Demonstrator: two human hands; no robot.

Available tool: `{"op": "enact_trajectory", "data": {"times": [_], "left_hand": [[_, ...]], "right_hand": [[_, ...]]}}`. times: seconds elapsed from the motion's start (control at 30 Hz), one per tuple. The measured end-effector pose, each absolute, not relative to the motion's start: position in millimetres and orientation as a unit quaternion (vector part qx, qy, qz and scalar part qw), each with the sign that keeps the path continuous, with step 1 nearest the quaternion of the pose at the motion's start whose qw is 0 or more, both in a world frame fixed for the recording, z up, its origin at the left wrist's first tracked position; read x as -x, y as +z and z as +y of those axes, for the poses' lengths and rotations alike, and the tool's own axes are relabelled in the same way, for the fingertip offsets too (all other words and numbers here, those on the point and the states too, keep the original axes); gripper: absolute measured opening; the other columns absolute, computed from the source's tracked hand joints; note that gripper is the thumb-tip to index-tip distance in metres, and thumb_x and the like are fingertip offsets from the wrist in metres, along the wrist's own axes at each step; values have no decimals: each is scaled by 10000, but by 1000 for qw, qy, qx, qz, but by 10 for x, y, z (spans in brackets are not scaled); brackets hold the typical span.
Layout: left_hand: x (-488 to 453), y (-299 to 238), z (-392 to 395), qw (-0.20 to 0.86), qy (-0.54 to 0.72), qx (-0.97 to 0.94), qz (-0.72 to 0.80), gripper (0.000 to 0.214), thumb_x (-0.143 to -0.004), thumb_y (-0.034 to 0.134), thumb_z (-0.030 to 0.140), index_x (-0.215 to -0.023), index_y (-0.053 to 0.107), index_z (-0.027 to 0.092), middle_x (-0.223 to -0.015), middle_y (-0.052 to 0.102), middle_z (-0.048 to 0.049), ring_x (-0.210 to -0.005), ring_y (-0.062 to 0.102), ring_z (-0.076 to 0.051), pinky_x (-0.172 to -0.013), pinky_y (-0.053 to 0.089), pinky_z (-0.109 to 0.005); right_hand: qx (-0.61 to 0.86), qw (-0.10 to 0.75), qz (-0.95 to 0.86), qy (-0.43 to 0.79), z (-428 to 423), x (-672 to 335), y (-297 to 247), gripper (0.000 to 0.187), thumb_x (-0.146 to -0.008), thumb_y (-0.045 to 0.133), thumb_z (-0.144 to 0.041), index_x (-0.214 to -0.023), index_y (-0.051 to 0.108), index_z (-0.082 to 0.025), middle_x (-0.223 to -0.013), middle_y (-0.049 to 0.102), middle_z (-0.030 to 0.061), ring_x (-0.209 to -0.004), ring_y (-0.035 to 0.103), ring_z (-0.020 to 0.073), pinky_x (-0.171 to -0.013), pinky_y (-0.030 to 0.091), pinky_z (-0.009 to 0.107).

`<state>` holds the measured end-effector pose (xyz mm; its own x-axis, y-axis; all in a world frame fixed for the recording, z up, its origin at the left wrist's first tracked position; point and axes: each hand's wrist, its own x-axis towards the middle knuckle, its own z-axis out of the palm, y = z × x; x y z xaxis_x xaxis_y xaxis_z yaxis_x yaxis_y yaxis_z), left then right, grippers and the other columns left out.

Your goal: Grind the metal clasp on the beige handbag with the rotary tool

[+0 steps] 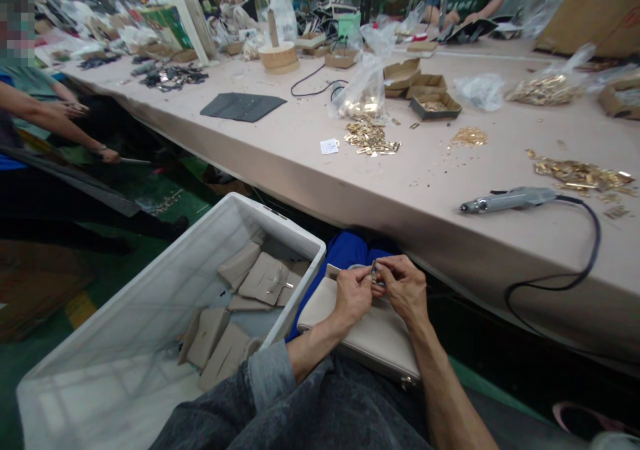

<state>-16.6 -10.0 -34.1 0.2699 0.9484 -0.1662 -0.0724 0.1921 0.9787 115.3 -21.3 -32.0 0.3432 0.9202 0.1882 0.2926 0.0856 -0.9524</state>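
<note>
The left hand [351,295] and the right hand [406,289] meet above the bag [383,337], their fingers narrow, pinching a small metal piece [375,273] between them. Which hand carries the grip cannot be told (the fingertips cover most of the piece).

Caution: the piece may slip if either pinch loosens. It could then drop onto the bag directly below the fingers, or roll left toward the crate [160,290].

Caution: the bag rests on the lap, over blue cloth [345,249]. A shift of the knees could tilt it away from the fingers.

Caution: a metal edge dragged across the bag could mark its surface.

Appearance: the bag is pale beige, smooth and softly rounded at the edges. It lies just below the fingers and extends toward the body. A metal fitting [410,381] shows at its near right corner.
</note>
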Motion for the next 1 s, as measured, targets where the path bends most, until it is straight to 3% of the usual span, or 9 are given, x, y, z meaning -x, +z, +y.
{"op": "enact_trajectory", "data": {"times": [0.77,1.0], "left_hand": [[149,-404,-98,634,413,-466,459,311,-923,615,192,-1155,806,110,-862,796,-80,-654,763,-179,-663,669,-264],[132,-395,-100,635,425,-452,460,309,-915,630,205,-1143,807,94,-863,792,-96,-629,757,-178,-630,656,-257]], "right_hand": [[608,525,-515,300,-220,-1188,-342,214,-906,699,-386,-942,810,-207,-982,695,74,-849,681,201,-738,550,317],[596,532,-506,326,-249,-1251,-333,299,-894,703,-420,-1077,808,-208,-1058,722,87,-897,693,218,-783,553,337]]}}
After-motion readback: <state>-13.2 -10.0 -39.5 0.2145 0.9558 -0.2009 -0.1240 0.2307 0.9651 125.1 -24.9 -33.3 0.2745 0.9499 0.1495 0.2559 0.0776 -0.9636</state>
